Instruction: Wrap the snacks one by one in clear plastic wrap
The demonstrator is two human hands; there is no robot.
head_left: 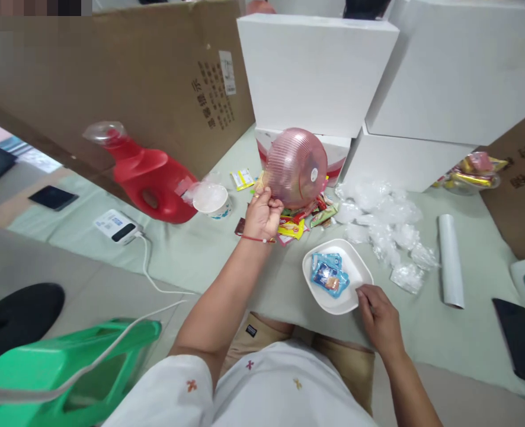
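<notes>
My left hand [263, 216] is closed on the near-left edge of a pink see-through ribbed bowl [295, 166], which is tipped up with its base toward me. Under and around it lies a pile of wrapped snacks [293, 228] in yellow, red and green. My right hand [378, 314] pinches the near-right rim of a white square dish [358, 270] standing on the table. A few blue snack packets [330, 276] lie in this dish.
Crumpled clear plastic bags [382, 213] and a white roll [450, 261] lie on the right. A red jug [151, 178] and a paper cup [213, 201] are on the left. White boxes [316, 71] stand behind. A white cable [147, 261] hangs off the table near a green stool [44, 362].
</notes>
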